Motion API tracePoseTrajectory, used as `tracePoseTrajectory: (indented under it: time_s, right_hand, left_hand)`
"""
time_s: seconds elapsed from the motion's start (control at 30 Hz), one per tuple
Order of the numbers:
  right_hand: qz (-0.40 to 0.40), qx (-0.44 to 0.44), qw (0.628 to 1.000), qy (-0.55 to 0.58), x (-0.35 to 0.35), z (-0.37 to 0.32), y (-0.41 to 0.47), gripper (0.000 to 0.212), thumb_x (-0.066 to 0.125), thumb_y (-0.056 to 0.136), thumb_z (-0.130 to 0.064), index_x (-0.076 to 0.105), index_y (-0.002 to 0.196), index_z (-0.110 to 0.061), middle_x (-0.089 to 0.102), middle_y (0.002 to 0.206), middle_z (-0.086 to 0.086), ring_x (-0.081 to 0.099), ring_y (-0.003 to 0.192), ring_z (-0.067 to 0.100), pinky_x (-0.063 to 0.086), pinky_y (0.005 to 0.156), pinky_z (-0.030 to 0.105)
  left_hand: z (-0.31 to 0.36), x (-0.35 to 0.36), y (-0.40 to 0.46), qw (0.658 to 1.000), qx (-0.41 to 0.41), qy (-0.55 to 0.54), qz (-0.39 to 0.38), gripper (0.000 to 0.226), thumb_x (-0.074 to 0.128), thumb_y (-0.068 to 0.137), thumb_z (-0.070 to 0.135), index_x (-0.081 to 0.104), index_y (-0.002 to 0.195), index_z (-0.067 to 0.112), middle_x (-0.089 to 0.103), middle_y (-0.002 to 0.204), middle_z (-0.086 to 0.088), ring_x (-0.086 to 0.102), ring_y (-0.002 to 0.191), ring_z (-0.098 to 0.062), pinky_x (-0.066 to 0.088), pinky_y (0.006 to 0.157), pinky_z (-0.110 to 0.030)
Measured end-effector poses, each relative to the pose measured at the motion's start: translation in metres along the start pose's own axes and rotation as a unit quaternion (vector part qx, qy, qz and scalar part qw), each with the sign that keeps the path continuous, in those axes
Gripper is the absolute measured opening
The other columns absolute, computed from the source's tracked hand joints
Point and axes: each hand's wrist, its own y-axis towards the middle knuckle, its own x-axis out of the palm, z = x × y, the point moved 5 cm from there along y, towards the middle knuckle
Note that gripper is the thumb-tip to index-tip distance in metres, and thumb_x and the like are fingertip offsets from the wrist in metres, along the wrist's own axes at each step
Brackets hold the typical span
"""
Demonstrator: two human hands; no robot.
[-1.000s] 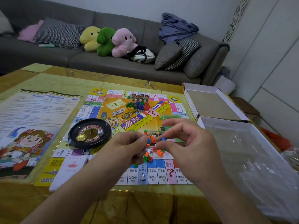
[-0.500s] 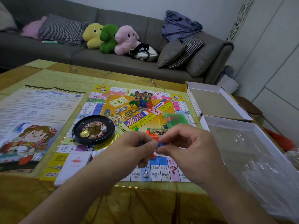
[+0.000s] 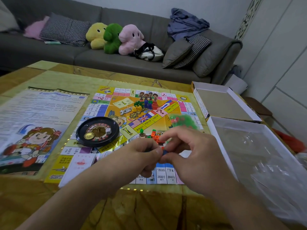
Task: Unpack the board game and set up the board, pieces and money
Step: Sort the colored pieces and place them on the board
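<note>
A small blue piece (image 3: 164, 152) is pinched between the curled fingers of the left hand (image 3: 142, 156) and the right hand (image 3: 196, 156), just above the near edge of the game board (image 3: 149, 113), which is spread on the table (image 3: 149, 209). Orange pieces (image 3: 156, 137) are piled just beyond.

Grey sofa (image 3: 83, 55) — yellow, green, pink plush toys (image 3: 113, 37), checked cushions (image 3: 64, 30), blue garment (image 3: 187, 24).

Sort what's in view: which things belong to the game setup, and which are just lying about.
Game setup: colourful paper game board, black roulette wheel, small orange plastic houses, tiny blue piece pinched by both hands, printed rules sheet, open white cardboard box.

Lying about: three plush toys, checked cushion, blue garment.
</note>
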Motion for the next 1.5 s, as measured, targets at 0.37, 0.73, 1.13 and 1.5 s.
tracePoseTrajectory:
  time_s: [0.37, 0.73, 1.13, 1.5]
  right_hand:
    - [0.088, -0.074, 0.989, -0.089, 0.014, -0.002, -0.007, 0.034, 0.082, 0.079, 0.005, 0.074, 0.102, -0.018, 0.068, 0.091, -0.012, 0.065, 0.087, 0.006, 0.053, 0.071, 0.022]
    - [0.006, 0.028, 1.000, -0.004, 0.019, 0.002, -0.008, 0.059, 0.072, 0.090, -0.035, 0.052, 0.146, -0.037, 0.059, 0.133, -0.027, 0.055, 0.130, 0.000, 0.048, 0.100, 0.016]
    - [-0.085, -0.023, 0.992, -0.086, 0.018, 0.001, -0.001, 0.065, 0.084, 0.077, -0.042, 0.060, 0.136, -0.030, 0.059, 0.128, -0.023, 0.055, 0.122, 0.001, 0.041, 0.099, 0.009]
    - [-0.069, -0.007, 0.994, -0.080, 0.026, 0.006, -0.005, 0.069, 0.088, 0.073, -0.034, 0.060, 0.137, -0.029, 0.061, 0.125, -0.019, 0.060, 0.109, 0.000, 0.048, 0.092, 0.009]
  left_hand:
    - [-0.003, 0.010, 0.002, 0.988, -0.029, -0.118, 0.097, 0.023, 0.071, 0.082, 0.027, 0.057, 0.082, 0.008, 0.043, 0.065, -0.004, 0.033, 0.047, -0.012, 0.031, 0.046, -0.023]
    - [0.000, 0.006, 0.003, 0.947, -0.030, -0.296, 0.124, 0.035, 0.046, 0.106, 0.023, 0.064, 0.125, -0.001, 0.066, 0.085, -0.015, 0.063, 0.075, -0.026, 0.053, 0.073, -0.040]
    - [0.006, 0.012, -0.002, 0.962, -0.007, -0.252, 0.101, 0.029, 0.040, 0.109, 0.011, 0.059, 0.121, -0.007, 0.060, 0.071, -0.014, 0.062, 0.067, -0.028, 0.052, 0.060, -0.036]
    - [0.001, 0.018, 0.001, 0.949, -0.030, -0.297, 0.101, 0.030, 0.039, 0.110, 0.010, 0.055, 0.124, -0.010, 0.053, 0.069, -0.011, 0.056, 0.062, -0.023, 0.050, 0.058, -0.034]
